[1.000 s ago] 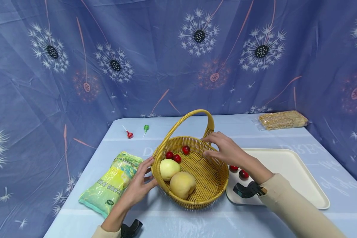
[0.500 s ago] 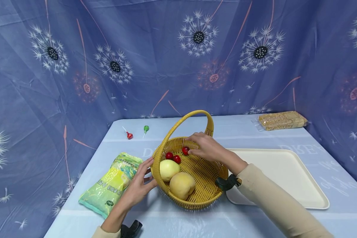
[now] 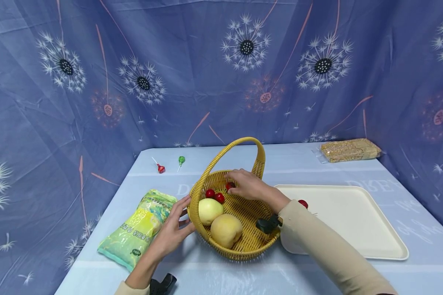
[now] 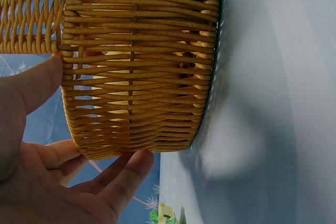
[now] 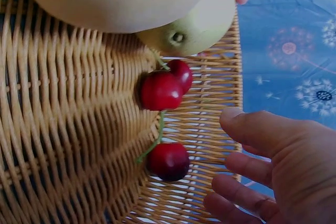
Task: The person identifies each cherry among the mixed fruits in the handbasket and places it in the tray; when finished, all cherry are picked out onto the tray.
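Observation:
A yellow wicker basket (image 3: 240,255) with a tall arched handle stands mid-table. My left hand (image 3: 173,229) rests against its left outer side; the left wrist view has the thumb near the handle's base and fingertips touching the weave. Inside the basket lie a yellow peach-like fruit (image 3: 226,230), a pale green round fruit (image 3: 210,209) and three red cherries (image 5: 169,162). Over the basket's back wall hangs my right hand (image 3: 245,185), fingers spread and loosely bent, with nothing between them. In the right wrist view, one cherry lies just beyond the fingertips.
A white tray (image 3: 354,217) lies right of the basket, a cherry (image 3: 303,203) showing behind the right sleeve. Left is a green-yellow bag (image 3: 140,227). A red lollipop (image 3: 161,168), a green lollipop (image 3: 181,159) and a packet of tan food (image 3: 350,149) lie at the back.
My right hand has moved left from the basket's right rim to above the cherries at its back. The left hand and the basket have stayed put.

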Available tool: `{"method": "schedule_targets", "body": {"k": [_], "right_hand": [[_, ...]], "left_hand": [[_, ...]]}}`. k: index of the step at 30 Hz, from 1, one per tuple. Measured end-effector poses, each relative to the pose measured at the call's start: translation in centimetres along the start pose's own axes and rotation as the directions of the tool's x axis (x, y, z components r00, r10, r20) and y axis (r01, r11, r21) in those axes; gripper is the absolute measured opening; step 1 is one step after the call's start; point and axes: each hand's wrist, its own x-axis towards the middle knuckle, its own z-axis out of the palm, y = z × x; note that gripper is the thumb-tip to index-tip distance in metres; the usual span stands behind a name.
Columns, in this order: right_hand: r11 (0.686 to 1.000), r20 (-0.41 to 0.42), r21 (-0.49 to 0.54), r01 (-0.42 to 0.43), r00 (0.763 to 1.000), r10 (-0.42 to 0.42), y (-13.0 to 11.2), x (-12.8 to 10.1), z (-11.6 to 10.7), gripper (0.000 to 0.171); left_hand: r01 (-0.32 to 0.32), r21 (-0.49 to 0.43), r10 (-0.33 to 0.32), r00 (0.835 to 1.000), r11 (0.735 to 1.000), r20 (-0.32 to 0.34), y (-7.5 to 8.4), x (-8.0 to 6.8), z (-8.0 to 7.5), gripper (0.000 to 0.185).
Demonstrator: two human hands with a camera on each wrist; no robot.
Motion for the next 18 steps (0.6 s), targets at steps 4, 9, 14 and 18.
{"method": "schedule_targets", "body": {"k": [4, 9, 14, 18], "right_hand": [[1.0, 0.042, -0.024, -0.012, 0.999, 0.013, 0.3, 0.4, 0.6, 0.047], [1.0, 0.066, -0.015, -0.012, 0.998, 0.013, 0.5, 0.8, 1.2, 0.047], [0.999, 0.073, -0.04, 0.006, 0.997, -0.003, 0.3, 0.9, 1.5, 0.046], [0.996, 0.094, -0.091, 0.001, 0.996, 0.007, 0.4, 0.9, 1.7, 0.045]], "left_hand": [[0.0, 0.0, 0.0, 1.0, 1.0, -0.001, -0.1, 0.0, 0.0, 0.07], [0.01, -0.003, -0.01, 1.0, 1.0, -0.002, -0.1, 0.0, 0.0, 0.071], [0.007, 0.0, -0.007, 1.0, 1.0, 0.0, 0.0, 0.0, 0.0, 0.07], [0.001, 0.0, -0.001, 1.0, 1.0, -0.001, 0.0, 0.1, 0.0, 0.071]]}}
